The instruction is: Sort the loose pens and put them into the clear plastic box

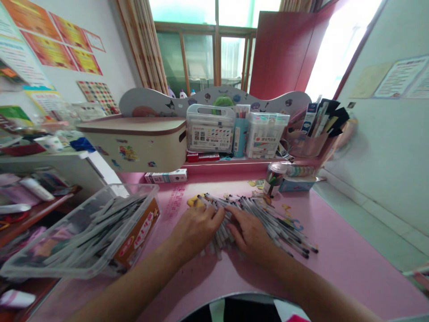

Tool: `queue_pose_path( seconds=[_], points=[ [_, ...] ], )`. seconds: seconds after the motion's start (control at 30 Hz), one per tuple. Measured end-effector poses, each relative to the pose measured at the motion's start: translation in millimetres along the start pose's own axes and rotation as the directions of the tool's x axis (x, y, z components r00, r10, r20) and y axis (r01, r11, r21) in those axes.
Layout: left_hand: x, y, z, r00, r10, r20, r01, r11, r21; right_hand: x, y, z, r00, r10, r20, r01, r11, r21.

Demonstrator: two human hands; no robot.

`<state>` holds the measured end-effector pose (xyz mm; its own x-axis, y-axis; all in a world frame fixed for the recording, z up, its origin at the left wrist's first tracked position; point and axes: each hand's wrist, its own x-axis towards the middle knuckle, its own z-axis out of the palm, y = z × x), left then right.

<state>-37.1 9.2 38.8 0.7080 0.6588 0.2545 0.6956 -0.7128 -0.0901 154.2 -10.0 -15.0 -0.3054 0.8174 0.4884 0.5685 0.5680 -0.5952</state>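
On the pink desk [338, 264] lies a spread of grey and clear pens [268, 222] with dark ends, roughly side by side. My left hand [197, 227] is closed over the left part of this pile, its fingers curled around some pens. Close beside it, my right hand [250, 231] grips pens too, thumb and fingertips bent inward. Some pens stick out below and between both hands; the fingertips are partly hidden. Left of my arms stands a clear plastic bin [152, 192] heaped with more pens, an orange-brown box side showing through its wall.
Behind the pile, a cream storage box [140, 150], a marker case [210, 129] and a second marker box [267, 136] line the shelf. A pen jar [275, 179] and a blue box [296, 184] stand at the back right. A pink holder [306, 142] sits above them.
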Motion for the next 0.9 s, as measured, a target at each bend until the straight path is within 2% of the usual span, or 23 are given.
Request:
queue_pose_path(
  seconds=[0.03,0.07,0.1,0.13,0.17,0.2,0.23,0.27,0.3,0.37,0.53,0.6,0.77,0.9],
  points=[
    [2,2,1.4,0.994,-0.053,-0.099,0.041,0.992,-0.117,1,1,0,0.998,0.039,-0.046,-0.038,0.999,0.024],
    [3,4,3.1,0.968,-0.154,-0.200,0.095,0.956,-0.276,2,1,-1,0.992,0.085,-0.095,-0.080,0.995,0.055],
    [5,7,4.8,0.916,-0.298,-0.270,0.147,0.873,-0.466,3,1,-2,0.981,0.132,-0.139,-0.120,0.988,0.093],
    [7,11,6.2,0.846,-0.456,-0.278,0.181,0.734,-0.655,4,0,-3,0.970,0.171,-0.175,-0.149,0.980,0.130],
    [9,16,7.2,0.779,-0.587,-0.219,0.192,0.556,-0.808,5,0,-4,0.961,0.196,-0.195,-0.165,0.973,0.164],
    [11,20,7.6,0.736,-0.666,-0.122,0.186,0.371,-0.910,5,-1,-4,0.958,0.205,-0.199,-0.168,0.967,0.190],
    [13,25,7.6,0.725,-0.689,-0.017,0.176,0.209,-0.962,5,-3,-5,0.962,0.199,-0.187,-0.159,0.965,0.208],
    [15,29,7.4,0.737,-0.673,0.067,0.171,0.089,-0.981,4,-4,-5,0.970,0.184,-0.161,-0.147,0.965,0.217],
    [16,32,7.2,0.760,-0.639,0.122,0.175,0.019,-0.984,4,-6,-5,0.978,0.163,-0.130,-0.132,0.967,0.220],
    [17,37,7.8,0.797,-0.580,0.167,0.196,-0.013,-0.981,2,-8,-4,0.990,0.128,-0.066,-0.110,0.968,0.226],
    [13,40,16.9,0.831,-0.550,0.082,0.176,0.120,-0.977,-1,-12,0,0.995,0.101,0.016,-0.102,0.971,0.215],
    [10,40,21.3,0.831,-0.552,0.063,0.160,0.130,-0.978,-1,-12,1,0.995,0.094,0.026,-0.097,0.979,0.179],
    [5,40,29.4,0.808,-0.571,0.145,0.178,0.002,-0.984,-1,-15,1,0.997,0.063,0.041,-0.070,0.980,0.185],
    [3,40,35.2,0.784,-0.605,0.139,0.206,0.043,-0.978,0,-16,2,0.999,0.030,0.032,-0.036,0.974,0.225]
  ],
)
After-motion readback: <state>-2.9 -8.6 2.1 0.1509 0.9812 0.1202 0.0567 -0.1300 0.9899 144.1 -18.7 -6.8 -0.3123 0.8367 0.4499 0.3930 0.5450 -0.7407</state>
